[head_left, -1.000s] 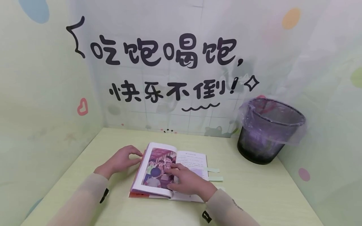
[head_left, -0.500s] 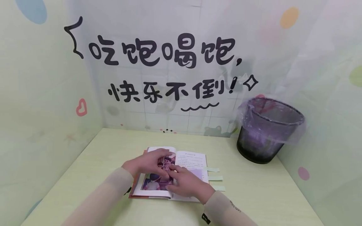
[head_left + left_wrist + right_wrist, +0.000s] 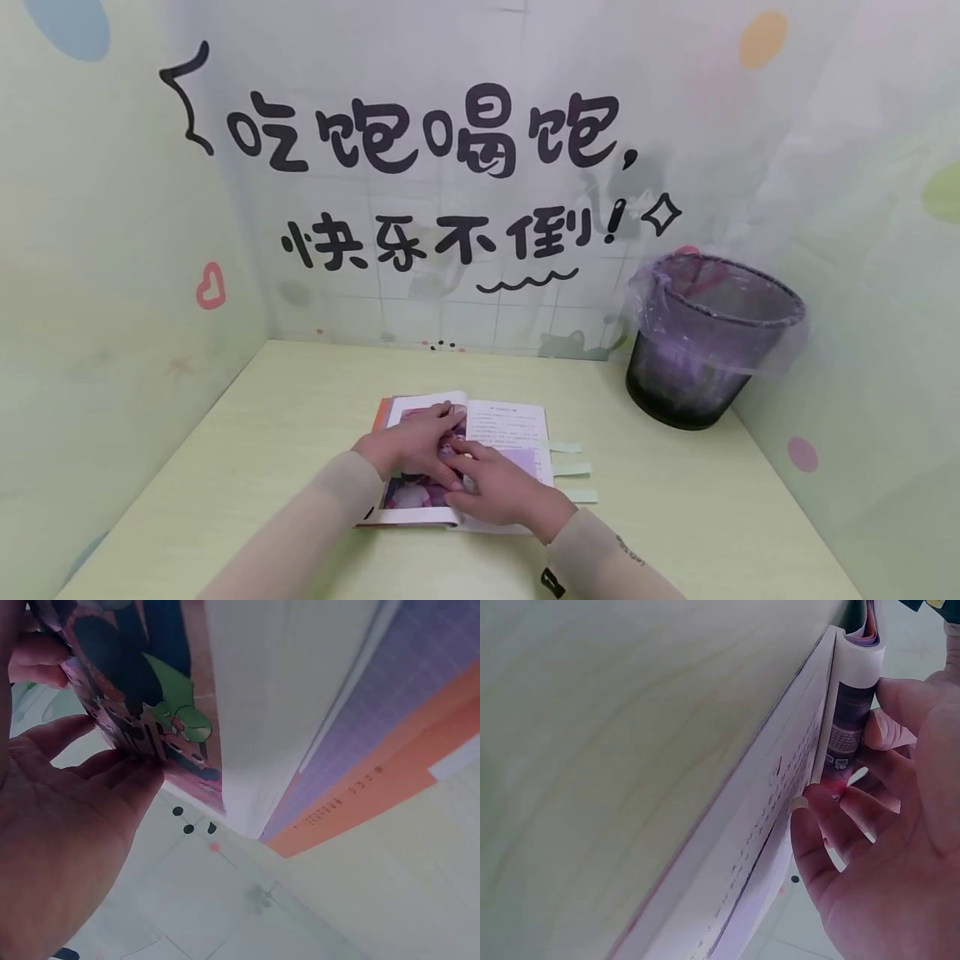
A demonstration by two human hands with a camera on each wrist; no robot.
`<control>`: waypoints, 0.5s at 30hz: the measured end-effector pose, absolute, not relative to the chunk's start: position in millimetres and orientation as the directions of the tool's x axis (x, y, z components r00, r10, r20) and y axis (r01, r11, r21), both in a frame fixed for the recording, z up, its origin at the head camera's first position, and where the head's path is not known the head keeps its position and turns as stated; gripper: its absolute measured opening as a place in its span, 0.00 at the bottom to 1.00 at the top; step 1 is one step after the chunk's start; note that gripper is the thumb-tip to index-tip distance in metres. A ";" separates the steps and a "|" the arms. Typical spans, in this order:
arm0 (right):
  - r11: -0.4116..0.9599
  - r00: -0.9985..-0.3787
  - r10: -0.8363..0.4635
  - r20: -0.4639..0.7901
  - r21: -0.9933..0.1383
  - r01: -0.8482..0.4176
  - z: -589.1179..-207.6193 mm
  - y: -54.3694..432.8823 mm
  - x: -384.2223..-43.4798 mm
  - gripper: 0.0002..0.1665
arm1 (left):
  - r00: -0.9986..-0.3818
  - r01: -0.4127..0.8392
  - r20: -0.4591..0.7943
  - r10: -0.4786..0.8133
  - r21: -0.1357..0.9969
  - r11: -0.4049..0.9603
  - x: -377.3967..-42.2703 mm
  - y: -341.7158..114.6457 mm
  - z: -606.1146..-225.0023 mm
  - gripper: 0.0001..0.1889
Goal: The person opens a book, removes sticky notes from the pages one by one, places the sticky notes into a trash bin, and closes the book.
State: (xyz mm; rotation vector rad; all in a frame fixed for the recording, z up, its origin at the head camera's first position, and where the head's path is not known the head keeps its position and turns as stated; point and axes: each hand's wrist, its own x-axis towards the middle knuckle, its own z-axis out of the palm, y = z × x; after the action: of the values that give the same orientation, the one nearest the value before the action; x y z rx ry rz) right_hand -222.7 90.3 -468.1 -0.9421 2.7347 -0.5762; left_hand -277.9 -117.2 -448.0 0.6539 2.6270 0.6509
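Observation:
An open book (image 3: 512, 423) lies on the table, with a coloured illustration on its left page and printed text with a purple patch on its right. My left hand (image 3: 420, 442) rests on the illustrated page, its fingers stretched toward the middle fold; the left wrist view shows the fingertips (image 3: 139, 776) touching the picture. Close beside it, my right hand (image 3: 501, 485) lies across the fold, with its fingertips (image 3: 832, 799) on the page by the spine. Between them the hands hide much of the picture. Pale green tabs (image 3: 573, 470) stick out from the right edge.
At the back right of the table (image 3: 675, 508) stands a dark waste bin (image 3: 693, 375) lined with a purple plastic bag. Printed cloth walls (image 3: 442, 325) with large black lettering enclose the table at the back and on both sides.
My left hand has moved from the book's left edge onto the illustrated page, toward the fold. The raised left page now lies flatter. My right hand has stayed nearly in place.

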 end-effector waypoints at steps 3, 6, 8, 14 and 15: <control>0.714 -0.779 -0.624 -0.053 -0.443 -0.542 -469.2 91.9 -223.0 0.38 | -0.826 0.335 -0.239 0.511 0.520 0.785 -277.9 -116.2 -448.6 0.67; 0.702 -0.777 -0.627 -0.056 -0.473 -0.533 -469.5 94.4 -223.7 0.38 | -0.823 0.330 -0.242 0.513 0.532 0.780 -278.2 -114.6 -449.2 0.68; 0.696 -0.775 -0.629 -0.057 -0.486 -0.529 -469.7 96.7 -224.8 0.37 | -0.823 0.338 -0.237 0.517 0.526 0.780 -278.0 -113.4 -449.3 0.67; 0.671 -0.802 -0.598 0.004 -0.545 -0.503 -465.9 110.6 -230.4 0.30 | -0.832 0.348 -0.245 0.498 0.470 0.811 -276.5 -111.2 -447.2 0.66; 0.669 -0.814 -0.581 0.016 -0.561 -0.488 -463.8 114.2 -231.6 0.29 | -0.835 0.347 -0.248 0.490 0.453 0.821 -276.3 -111.1 -446.5 0.66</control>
State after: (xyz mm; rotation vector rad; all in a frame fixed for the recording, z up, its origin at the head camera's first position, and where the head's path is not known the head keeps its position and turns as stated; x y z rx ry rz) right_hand -231.6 114.2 -463.8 -0.8773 2.7175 -0.8413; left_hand -276.3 -111.1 -446.5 0.6313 2.6482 0.5619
